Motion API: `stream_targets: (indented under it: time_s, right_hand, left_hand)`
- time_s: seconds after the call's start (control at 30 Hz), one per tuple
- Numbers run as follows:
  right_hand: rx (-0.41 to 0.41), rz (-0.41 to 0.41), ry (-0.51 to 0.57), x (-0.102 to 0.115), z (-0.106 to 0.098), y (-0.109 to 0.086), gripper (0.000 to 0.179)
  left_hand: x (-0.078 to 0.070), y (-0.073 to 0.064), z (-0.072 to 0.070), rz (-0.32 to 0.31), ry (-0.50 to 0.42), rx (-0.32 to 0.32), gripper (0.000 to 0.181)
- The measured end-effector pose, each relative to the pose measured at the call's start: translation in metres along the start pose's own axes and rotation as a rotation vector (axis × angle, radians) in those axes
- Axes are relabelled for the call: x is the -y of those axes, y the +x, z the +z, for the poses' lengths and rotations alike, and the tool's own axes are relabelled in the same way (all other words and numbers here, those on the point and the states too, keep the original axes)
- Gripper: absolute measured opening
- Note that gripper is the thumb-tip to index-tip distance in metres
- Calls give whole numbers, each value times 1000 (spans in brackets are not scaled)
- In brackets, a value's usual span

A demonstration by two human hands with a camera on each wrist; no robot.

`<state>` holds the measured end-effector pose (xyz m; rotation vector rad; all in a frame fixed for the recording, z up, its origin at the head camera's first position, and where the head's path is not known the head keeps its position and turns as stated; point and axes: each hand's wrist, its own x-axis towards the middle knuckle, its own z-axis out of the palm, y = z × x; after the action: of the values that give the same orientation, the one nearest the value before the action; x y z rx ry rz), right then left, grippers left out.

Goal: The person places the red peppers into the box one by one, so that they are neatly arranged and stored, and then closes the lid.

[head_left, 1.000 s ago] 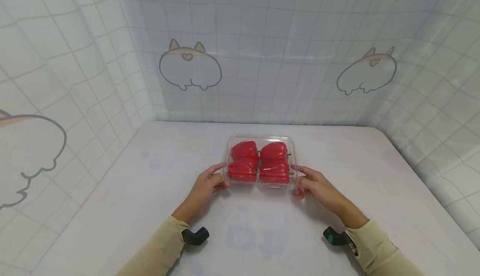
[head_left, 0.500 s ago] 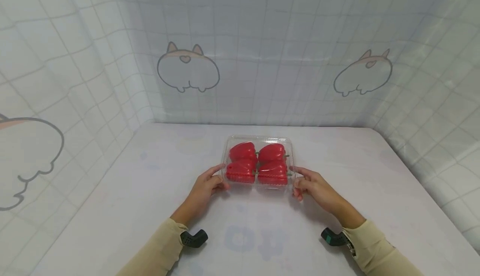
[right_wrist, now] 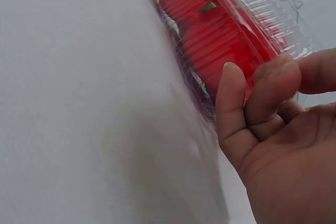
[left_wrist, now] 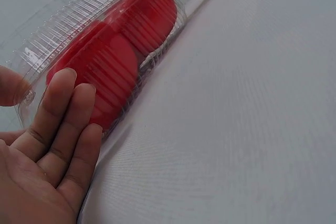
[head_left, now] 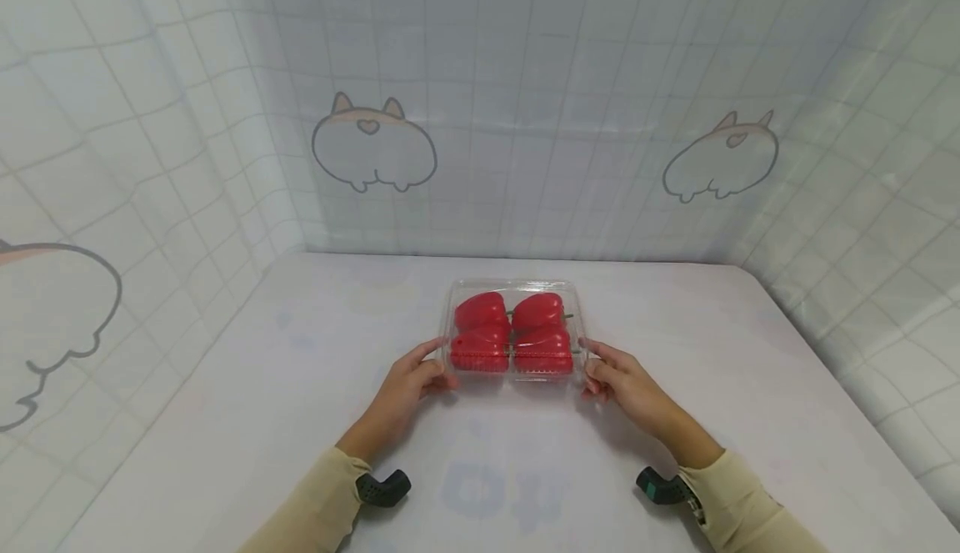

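Observation:
A clear plastic clamshell box (head_left: pixel 517 288) lies on the table in the head view, its lid down over several glossy red bell peppers (head_left: pixel 478 349) with green stems. At its near left corner, my left hand (head_left: pixel 405 382) holds the box with thumb and index finger. In the left wrist view the other left-hand fingers (left_wrist: pixel 58 108) stretch out in front of the box's ribbed side. The near right corner is held by my right hand (head_left: pixel 626 379), index finger along the side. Its thumb and bent fingers (right_wrist: pixel 273 85) show close together at the corner in the right wrist view.
A white cloth covers the table (head_left: pixel 322 311), with faint printed marks near the front. Grid-patterned curtains (head_left: pixel 525 119) with cartoon animal drawings enclose the back and sides. Each wrist carries a dark camera mount (head_left: pixel 384 489).
The view has tilted up slightly, so the whole scene sits a little lower in the frame. Both hands keep their places at the box's corners, and the box stays on the table.

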<state>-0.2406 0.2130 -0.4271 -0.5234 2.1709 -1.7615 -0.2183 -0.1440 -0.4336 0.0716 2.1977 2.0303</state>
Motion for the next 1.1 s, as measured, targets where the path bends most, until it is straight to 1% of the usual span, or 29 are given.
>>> stream_targets:
  time_s: [0.13,0.3,0.43,0.67,0.93,1.1]
  right_hand:
    - [26,-15,1,0,-3,-1,55]
    - [83,-34,51,-3,-9,-1,58]
    - [106,-40,79,-7,-12,-1,58]
    - [127,-25,108,-11,-14,-2,59]
    - [135,1,123,-8,-16,-3,58]
    - [139,26,188,-7,-15,-4,58]
  left_hand:
    - [0,-1,-1,9,1,4,47]
    - [2,-1,-2,7,2,5,47]
    - [3,-1,-2,5,3,10,46]
    - [3,-2,-1,-2,1,25,48]
    - [2,-2,-2,6,21,29,49]
    - [2,-2,-1,6,17,32,49]
